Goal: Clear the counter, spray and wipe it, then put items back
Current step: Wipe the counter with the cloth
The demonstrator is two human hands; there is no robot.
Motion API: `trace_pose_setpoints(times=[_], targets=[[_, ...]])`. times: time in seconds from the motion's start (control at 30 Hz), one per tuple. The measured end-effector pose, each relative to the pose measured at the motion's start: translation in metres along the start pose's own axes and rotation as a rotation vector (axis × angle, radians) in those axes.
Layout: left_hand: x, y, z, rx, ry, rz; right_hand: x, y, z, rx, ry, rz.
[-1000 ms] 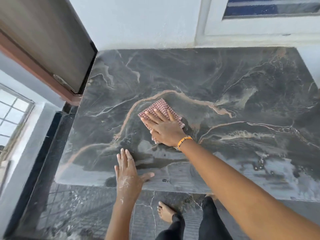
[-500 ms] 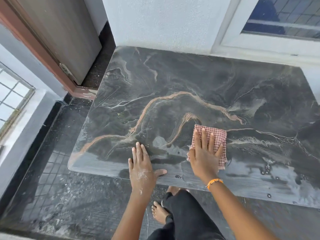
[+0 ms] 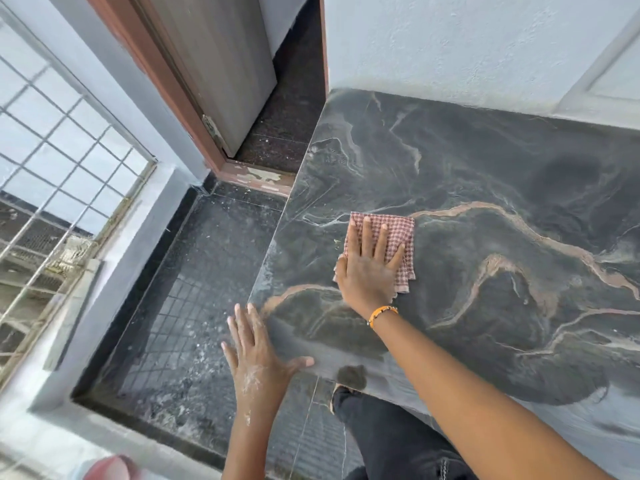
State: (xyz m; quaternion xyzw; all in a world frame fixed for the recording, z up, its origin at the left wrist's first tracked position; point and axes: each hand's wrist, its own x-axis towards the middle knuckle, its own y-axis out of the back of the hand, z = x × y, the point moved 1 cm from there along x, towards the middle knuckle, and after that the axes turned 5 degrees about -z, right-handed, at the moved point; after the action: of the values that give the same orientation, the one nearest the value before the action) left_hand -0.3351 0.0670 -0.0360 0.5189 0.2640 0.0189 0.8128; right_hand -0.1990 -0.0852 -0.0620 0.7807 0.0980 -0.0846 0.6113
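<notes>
The counter (image 3: 485, 188) is polished dark stone, smooth, with pale and rust veins and a dull sheen toward 5 o'clock. The cloth (image 3: 398, 233) at its centre is a woven red-and-white check, soft and creased. The floor (image 3: 194, 289) at 8 o'clock is speckled dark stone, dusty. The door (image 3: 221, 64) at 11 o'clock is matt grained wood, and the wall (image 3: 450, 46) at 1 o'clock is rough white plaster.

Soft, even daylight, bright but not harsh; the grilled window (image 3: 62, 161) at left reads pale and washed out. Worktop (image 3: 485, 174) shows a dull sheen near its front edge, no hard glare. Faint soft shadows under the hands. Wide-angle bending pulls the door frame (image 3: 166, 84) and walls aslant. Near right corner smeared by motion blur; centre reasonably sharp.
</notes>
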Motion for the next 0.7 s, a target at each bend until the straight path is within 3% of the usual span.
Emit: trace_pose_setpoints(times=[0.2, 0.37, 0.53, 0.7], targets=[[0.010, 0.014, -0.021, -0.155, -0.016, -0.141, 0.054, -0.003, -0.075, -0.035, 0.171, -0.042], [0.022, 0.020, -0.032, -0.127, -0.078, -0.245, 0.055, -0.013, -0.110, -0.119, 0.449, -0.097], [0.031, 0.024, -0.039, -0.079, -0.107, -0.272, 0.015, -0.023, -0.097, -0.149, 0.611, -0.106], [0.038, 0.027, -0.043, -0.127, -0.090, -0.318, -0.013, -0.018, -0.052, -0.180, 0.543, -0.101]])
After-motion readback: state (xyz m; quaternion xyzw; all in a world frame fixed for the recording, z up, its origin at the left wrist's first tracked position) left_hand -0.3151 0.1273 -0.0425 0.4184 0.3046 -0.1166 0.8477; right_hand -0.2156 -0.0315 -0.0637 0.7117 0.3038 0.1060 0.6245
